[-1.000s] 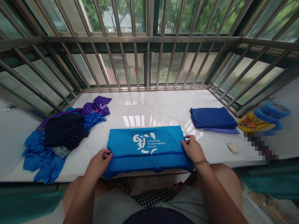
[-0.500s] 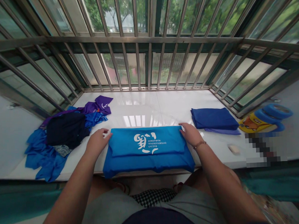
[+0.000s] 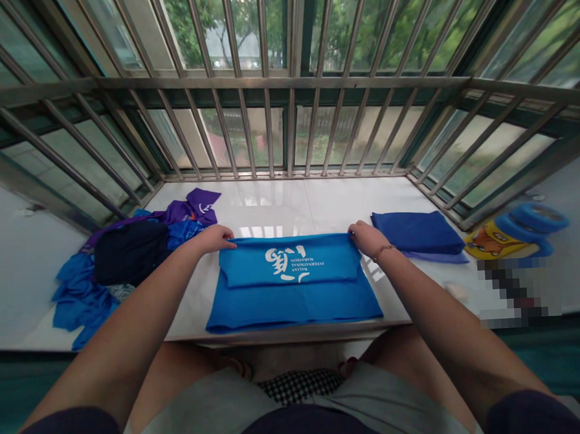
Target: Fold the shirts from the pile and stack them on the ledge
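A bright blue T-shirt (image 3: pixel 294 304) with a white printed logo lies partly folded on the white sill in front of me. Its upper layer is doubled over, with the print upside down to me. At the far left corner my left hand (image 3: pixel 217 239) pinches the folded edge between thumb and fingers. My right hand (image 3: pixel 366 240), with a bracelet at the wrist, grips the far right corner the same way. Between the two hands the far edge is stretched straight.
Crumpled clothes, including a dark navy garment (image 3: pixel 131 251) and a purple one (image 3: pixel 202 205), lie to the left. Folded dark blue cloth (image 3: pixel 414 232) rests at the right, beside a yellow and blue container (image 3: pixel 502 235). Metal bars (image 3: pixel 293 132) close off the back.
Both hands have closed on the shirt's far corners and moved away from me, pulling the folded part back. More of the lower layer shows at the near side.
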### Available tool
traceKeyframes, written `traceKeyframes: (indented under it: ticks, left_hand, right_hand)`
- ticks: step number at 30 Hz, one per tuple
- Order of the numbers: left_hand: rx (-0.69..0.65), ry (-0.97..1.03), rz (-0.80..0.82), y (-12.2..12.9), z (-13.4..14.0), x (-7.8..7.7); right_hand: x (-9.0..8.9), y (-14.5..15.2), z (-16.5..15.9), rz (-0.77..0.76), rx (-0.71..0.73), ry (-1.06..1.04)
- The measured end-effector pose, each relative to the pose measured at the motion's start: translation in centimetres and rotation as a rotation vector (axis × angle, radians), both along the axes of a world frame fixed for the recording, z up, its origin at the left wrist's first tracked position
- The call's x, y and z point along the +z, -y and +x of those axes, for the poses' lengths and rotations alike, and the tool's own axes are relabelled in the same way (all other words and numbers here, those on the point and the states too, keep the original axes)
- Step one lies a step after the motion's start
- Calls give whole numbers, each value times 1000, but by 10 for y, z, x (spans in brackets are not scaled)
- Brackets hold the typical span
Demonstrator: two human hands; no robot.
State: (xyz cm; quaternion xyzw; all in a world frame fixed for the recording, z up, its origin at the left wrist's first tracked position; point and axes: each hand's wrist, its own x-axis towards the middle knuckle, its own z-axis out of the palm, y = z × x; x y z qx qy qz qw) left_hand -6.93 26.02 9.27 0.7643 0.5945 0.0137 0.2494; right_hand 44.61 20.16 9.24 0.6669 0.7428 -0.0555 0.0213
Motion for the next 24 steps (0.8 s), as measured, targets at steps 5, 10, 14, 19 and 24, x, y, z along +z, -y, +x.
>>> traceKeyframes:
  ticks: [5, 10, 14, 19, 24]
  left_hand:
    - [87, 72, 298, 7, 4, 22]
    - [-21, 156, 469, 69, -11, 10]
    - [-63, 160, 400, 134, -28, -31]
    - [-13, 189, 312, 186, -37, -72]
    - [-19, 116, 334, 195, -33, -64]
  right_hand:
    - [27, 12, 4, 169, -65, -38]
    - [22, 71, 16, 319, -4, -172]
    - [-17, 139, 22, 267, 119, -192]
    - [-63, 192, 24, 104, 129, -108]
    - [-52, 191, 16, 128, 71, -130]
